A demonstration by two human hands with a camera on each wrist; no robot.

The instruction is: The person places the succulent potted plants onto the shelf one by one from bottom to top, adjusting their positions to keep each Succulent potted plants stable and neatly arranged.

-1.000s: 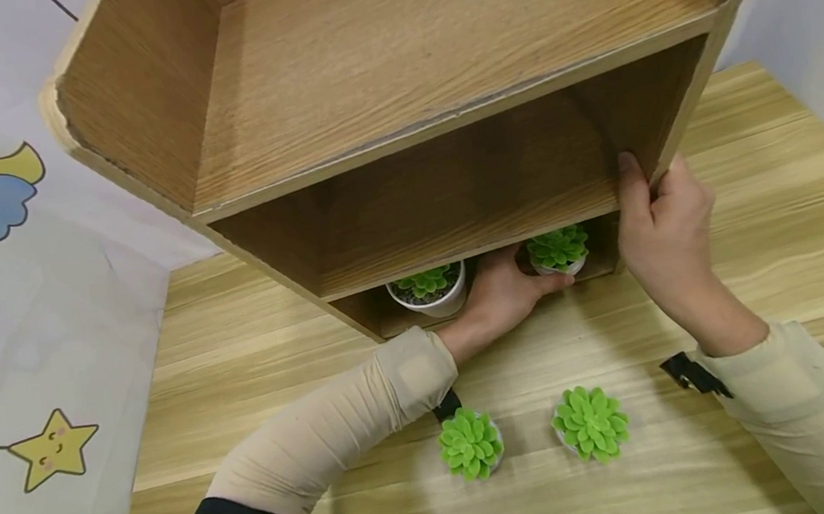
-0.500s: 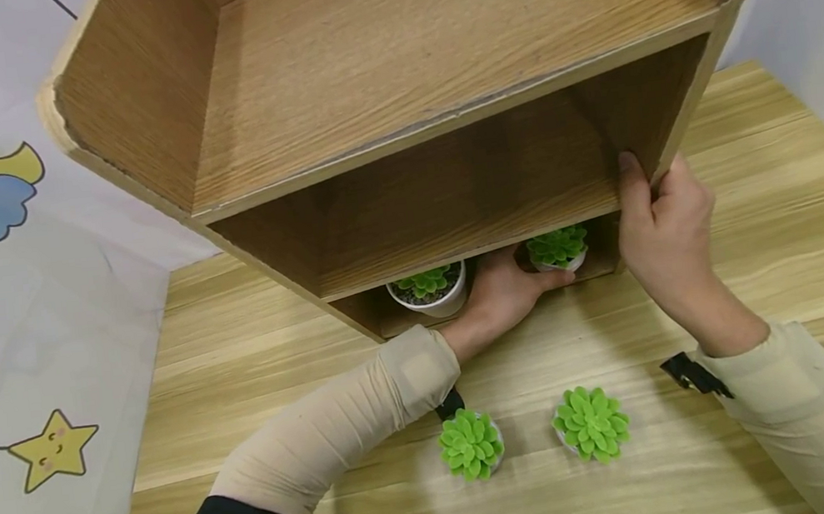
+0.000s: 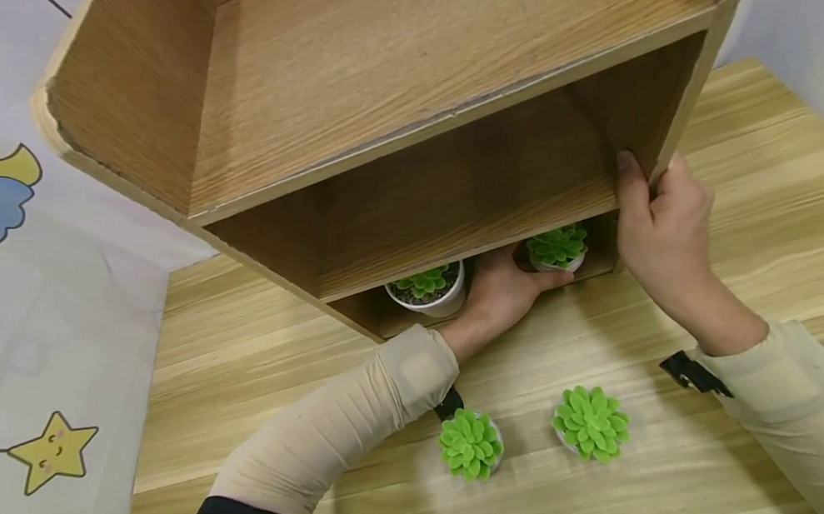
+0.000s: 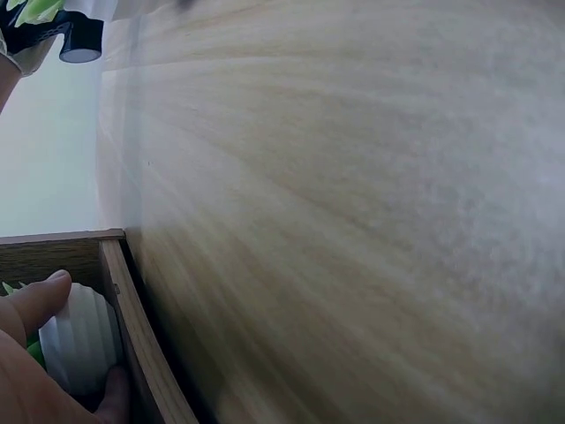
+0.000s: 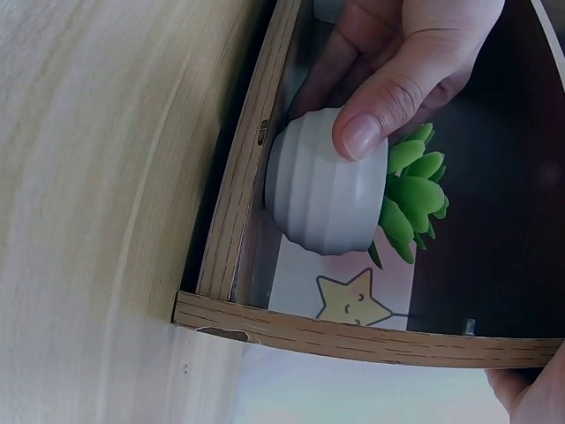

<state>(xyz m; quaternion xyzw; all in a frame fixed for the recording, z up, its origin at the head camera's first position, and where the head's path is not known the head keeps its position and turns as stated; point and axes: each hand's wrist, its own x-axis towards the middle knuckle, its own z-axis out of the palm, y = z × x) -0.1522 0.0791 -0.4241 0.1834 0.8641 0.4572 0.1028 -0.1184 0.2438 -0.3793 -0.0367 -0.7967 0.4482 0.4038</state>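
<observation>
In the head view, my left hand (image 3: 502, 289) reaches into the lowest compartment of a wooden shelf (image 3: 457, 114). It holds a small potted succulent (image 3: 558, 248) with green leaves. The right wrist view shows my thumb against its white ribbed pot (image 5: 327, 190), which stands on the compartment floor; the other fingers are partly hidden behind it. The left wrist view also shows this pot (image 4: 81, 340). My right hand (image 3: 670, 238) grips the shelf's right side panel, thumb inside the middle compartment. Left of my left hand, a larger potted succulent (image 3: 430, 288) sits in the same compartment.
Two more small succulents, a left one (image 3: 471, 443) and a right one (image 3: 590, 424), stand on the wood-grain table (image 3: 528, 504) in front of the shelf. A wall covering (image 3: 43, 329) with cartoon prints hangs at the left.
Both hands keep their hold and stay almost in place. The head view has shifted very slightly; the plants have not visibly moved.
</observation>
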